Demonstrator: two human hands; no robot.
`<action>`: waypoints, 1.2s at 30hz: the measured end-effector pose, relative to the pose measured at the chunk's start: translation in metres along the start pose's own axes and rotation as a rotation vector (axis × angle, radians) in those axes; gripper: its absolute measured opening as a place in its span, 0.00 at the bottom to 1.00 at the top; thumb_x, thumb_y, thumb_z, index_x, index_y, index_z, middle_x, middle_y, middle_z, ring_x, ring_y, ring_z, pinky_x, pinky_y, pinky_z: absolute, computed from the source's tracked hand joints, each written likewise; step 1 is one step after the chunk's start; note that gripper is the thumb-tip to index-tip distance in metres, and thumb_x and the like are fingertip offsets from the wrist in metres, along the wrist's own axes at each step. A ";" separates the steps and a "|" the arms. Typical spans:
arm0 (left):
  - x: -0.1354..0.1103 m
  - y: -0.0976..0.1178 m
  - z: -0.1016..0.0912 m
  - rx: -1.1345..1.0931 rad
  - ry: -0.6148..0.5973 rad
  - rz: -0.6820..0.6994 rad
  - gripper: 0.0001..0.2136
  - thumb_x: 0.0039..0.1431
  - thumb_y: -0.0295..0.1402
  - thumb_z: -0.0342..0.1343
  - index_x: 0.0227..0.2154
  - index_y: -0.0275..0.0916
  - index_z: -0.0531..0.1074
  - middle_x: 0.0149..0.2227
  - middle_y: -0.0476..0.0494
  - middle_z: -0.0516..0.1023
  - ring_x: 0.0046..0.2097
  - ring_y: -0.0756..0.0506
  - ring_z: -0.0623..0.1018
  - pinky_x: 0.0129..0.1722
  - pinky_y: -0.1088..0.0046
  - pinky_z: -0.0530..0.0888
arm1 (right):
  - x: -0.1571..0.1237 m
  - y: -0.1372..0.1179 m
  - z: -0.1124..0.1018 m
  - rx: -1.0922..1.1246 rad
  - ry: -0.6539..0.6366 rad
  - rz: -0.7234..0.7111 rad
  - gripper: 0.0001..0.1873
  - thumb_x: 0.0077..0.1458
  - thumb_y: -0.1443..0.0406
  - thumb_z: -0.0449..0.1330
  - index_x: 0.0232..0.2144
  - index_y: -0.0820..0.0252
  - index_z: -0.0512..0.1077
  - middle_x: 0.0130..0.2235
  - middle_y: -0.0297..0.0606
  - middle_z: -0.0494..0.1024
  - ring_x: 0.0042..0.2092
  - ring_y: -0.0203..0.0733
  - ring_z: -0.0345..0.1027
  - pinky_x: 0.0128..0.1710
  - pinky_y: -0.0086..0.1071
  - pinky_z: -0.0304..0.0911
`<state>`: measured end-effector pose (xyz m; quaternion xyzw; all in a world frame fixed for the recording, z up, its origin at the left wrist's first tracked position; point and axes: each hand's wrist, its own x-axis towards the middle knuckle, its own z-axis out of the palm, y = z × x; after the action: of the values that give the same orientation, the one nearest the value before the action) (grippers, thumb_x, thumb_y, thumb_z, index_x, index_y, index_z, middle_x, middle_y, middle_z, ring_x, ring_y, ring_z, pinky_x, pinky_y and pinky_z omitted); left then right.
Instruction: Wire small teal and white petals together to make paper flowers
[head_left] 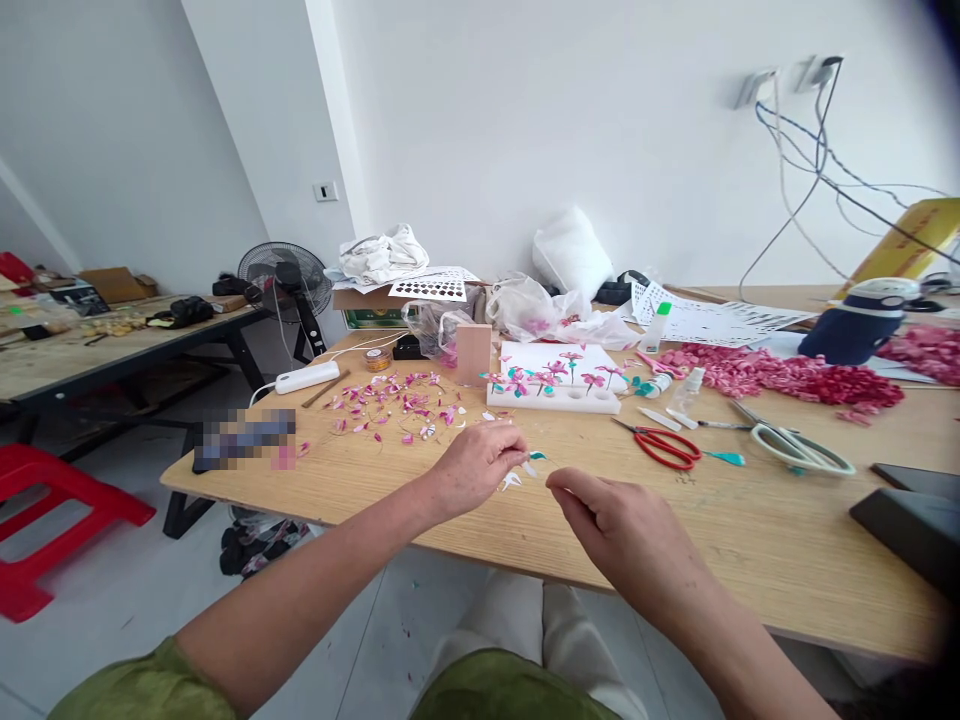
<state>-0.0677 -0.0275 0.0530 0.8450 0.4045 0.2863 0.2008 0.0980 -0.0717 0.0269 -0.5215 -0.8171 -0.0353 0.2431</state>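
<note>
My left hand (480, 462) hovers over the wooden table (750, 540), its fingers pinched near small white and teal paper pieces (525, 466) lying on the tabletop. Whether it grips one of them is hard to tell. My right hand (615, 520) is just to the right, fingers curled together in a loose pinch with nothing visible in them. Behind the hands stands a white foam block (555, 398) with several pink paper flowers (559, 372) on teal stems stuck in it. Loose pink petals (397, 405) are scattered to the left.
Red-handled scissors (664, 445) and white-handled scissors (795, 445) lie to the right, near a glue bottle (658, 325) and a heap of pink petals (780, 375). Plastic bags, stencil sheets and a fan (289, 280) stand behind. A red stool (45, 520) is at the left.
</note>
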 end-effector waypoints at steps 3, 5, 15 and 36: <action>0.000 -0.001 0.006 -0.061 0.049 -0.013 0.09 0.54 0.29 0.46 0.21 0.36 0.66 0.24 0.50 0.67 0.30 0.51 0.67 0.31 0.76 0.63 | -0.002 -0.002 0.005 0.076 0.024 0.033 0.12 0.53 0.66 0.45 0.27 0.56 0.68 0.19 0.33 0.71 0.21 0.37 0.65 0.20 0.27 0.44; 0.000 -0.001 0.010 -0.131 0.088 -0.028 0.09 0.54 0.30 0.46 0.21 0.36 0.66 0.24 0.50 0.67 0.31 0.51 0.67 0.32 0.76 0.63 | -0.003 -0.003 0.009 0.092 0.039 0.052 0.12 0.54 0.65 0.45 0.26 0.56 0.67 0.18 0.32 0.71 0.21 0.36 0.65 0.20 0.27 0.45; -0.001 0.000 0.022 -0.259 0.177 -0.110 0.08 0.52 0.31 0.50 0.21 0.37 0.69 0.26 0.50 0.66 0.34 0.50 0.67 0.38 0.74 0.63 | -0.004 -0.002 0.024 0.152 0.230 0.206 0.11 0.53 0.62 0.47 0.27 0.57 0.67 0.16 0.29 0.68 0.19 0.35 0.63 0.20 0.25 0.49; -0.005 0.005 0.030 -0.804 0.175 -0.319 0.06 0.47 0.31 0.51 0.20 0.34 0.67 0.22 0.50 0.65 0.28 0.52 0.63 0.31 0.77 0.60 | 0.006 0.002 0.037 0.849 0.038 0.448 0.14 0.48 0.57 0.52 0.24 0.62 0.69 0.19 0.30 0.59 0.22 0.32 0.50 0.21 0.26 0.47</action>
<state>-0.0477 -0.0380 0.0315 0.5991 0.4018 0.4570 0.5203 0.0843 -0.0540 -0.0029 -0.5387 -0.6221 0.3453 0.4511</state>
